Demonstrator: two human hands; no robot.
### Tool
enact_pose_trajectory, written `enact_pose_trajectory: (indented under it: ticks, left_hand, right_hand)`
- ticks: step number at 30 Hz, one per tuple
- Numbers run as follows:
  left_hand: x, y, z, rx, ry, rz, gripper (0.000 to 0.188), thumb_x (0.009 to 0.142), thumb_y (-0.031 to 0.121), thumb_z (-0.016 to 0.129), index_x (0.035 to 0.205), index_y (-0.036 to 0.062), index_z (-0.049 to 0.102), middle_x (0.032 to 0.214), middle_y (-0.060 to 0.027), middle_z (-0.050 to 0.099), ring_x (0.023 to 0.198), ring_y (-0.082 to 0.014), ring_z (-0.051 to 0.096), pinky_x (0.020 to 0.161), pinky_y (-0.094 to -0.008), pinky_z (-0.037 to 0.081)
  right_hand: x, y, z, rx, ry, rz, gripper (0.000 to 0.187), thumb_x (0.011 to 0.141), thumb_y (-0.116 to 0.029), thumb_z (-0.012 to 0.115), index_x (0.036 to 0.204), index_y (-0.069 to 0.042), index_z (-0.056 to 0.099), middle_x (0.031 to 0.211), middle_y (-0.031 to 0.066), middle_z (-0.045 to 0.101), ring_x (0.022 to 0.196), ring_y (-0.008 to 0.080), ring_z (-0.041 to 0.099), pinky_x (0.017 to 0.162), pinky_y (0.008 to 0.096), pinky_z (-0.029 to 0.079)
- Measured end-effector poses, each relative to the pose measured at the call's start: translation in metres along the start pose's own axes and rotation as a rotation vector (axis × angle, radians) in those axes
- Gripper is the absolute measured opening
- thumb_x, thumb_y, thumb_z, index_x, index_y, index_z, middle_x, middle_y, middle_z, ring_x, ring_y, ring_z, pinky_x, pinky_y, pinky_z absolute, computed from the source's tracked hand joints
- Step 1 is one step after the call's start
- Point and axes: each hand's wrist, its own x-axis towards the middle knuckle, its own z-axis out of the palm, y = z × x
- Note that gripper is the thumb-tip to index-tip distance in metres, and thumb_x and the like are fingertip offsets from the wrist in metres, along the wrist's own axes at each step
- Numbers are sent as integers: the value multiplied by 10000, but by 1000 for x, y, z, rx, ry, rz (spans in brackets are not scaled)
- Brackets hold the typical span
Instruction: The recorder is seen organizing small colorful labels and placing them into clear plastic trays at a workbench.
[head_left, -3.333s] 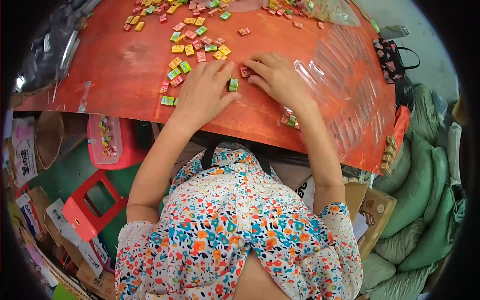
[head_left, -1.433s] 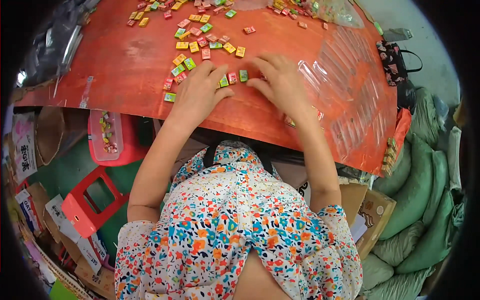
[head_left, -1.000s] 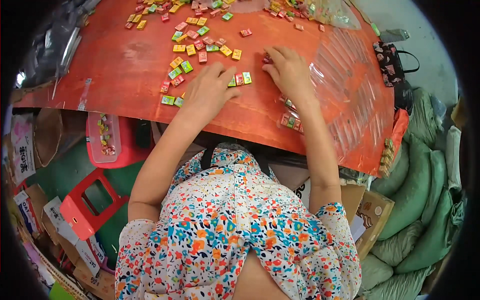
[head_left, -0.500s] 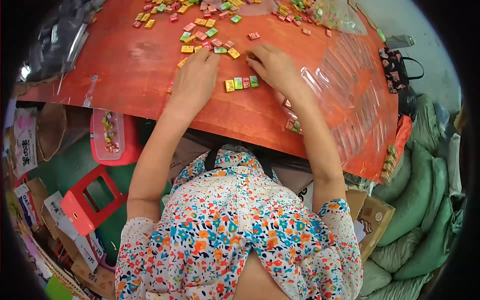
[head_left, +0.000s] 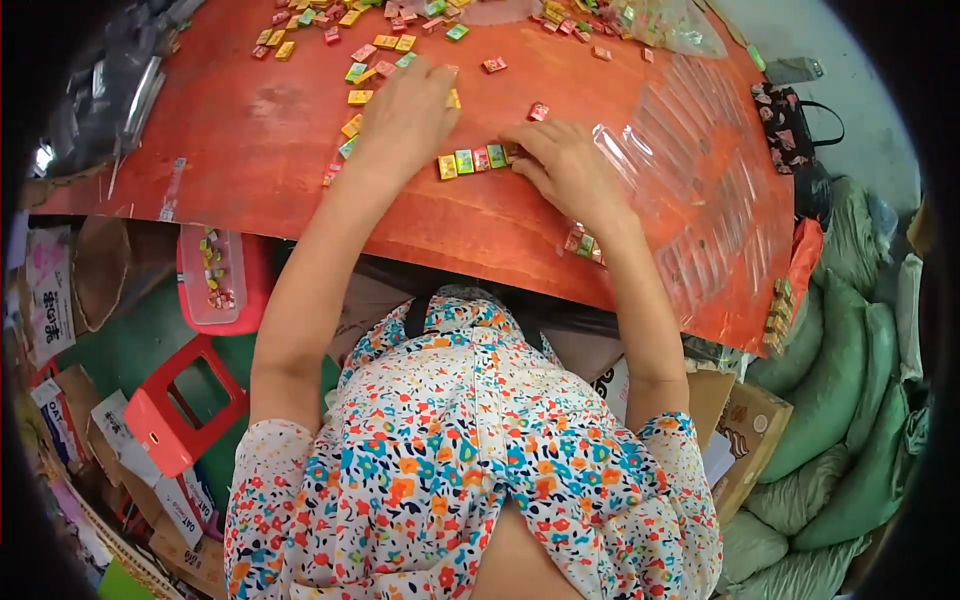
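Row of small printed boxes (head_left: 464,161) sits toward front edge of worktop (head_left: 240,150); right hand (head_left: 577,172) at its right end, left hand (head_left: 405,120) over loose boxes (head_left: 360,97) (prints too small to read). Fingers (head_left: 530,136) bent; can't tell grip.

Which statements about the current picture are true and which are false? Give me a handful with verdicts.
1. The row of boxes has a yellow box at its left end. True.
2. The left hand is at the row's right end. False: the right hand is there; the left hand is beyond the row's left end, farther up the table.
3. The stool is red. True.
4. The sacks are blue. False: the sacks are green.
5. Clear plastic lies on the table's right side. True.
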Motion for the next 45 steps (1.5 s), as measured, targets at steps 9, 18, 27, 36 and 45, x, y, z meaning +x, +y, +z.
enact_pose_trajectory:
  ticks: [9, 18, 27, 36, 45]
  left_hand:
    - [-69, -6, -42, -167, -114, 41, 161, 782, 90, 687, 867, 5, 580, 873, -175, 606, 853, -385, 624, 734, -482, 517]
    - [-74, -4, -36, -221, -166, 3, 219, 751, 119, 758, 861, 1, 612, 853, -174, 595, 823, -384, 626, 705, -479, 513]
    - [-78, -2, -29, -325, -130, -33, 283, 735, 142, 793, 924, 9, 629, 885, -153, 574, 829, -372, 622, 696, -468, 509]
    - [-81, 4, -33, -326, -117, -26, 399, 748, 158, 794, 1074, 15, 615, 1014, -146, 534, 866, -358, 629, 726, -459, 517]
    - [-66, 6, -27, -279, -190, 29, 349, 767, 203, 782, 1046, 44, 645, 972, -141, 547, 860, -350, 630, 718, -456, 512]
  right_hand:
    - [-1, 5, -1, 75, 15, -19, 302, 831, -136, 687, 1121, -73, 632, 1029, 95, 670, 983, 296, 624, 853, 408, 464]
    - [18, 23, -2, 100, 23, 15, 356, 846, -153, 690, 1175, -36, 626, 1080, 153, 655, 996, 346, 631, 842, 425, 512]
    - [97, 42, 17, -161, 18, 215, 300, 897, -269, 636, 1112, -63, 674, 1162, 159, 638, 1020, 349, 635, 858, 446, 519]
    - [13, 18, -20, 215, -18, 123, 277, 870, -140, 660, 1132, -51, 651, 1079, 157, 662, 936, 342, 651, 806, 409, 532]
    - [-8, 3, -1, 137, -35, 93, 333, 848, -166, 687, 1168, -86, 640, 1069, 153, 654, 949, 337, 650, 785, 428, 531]
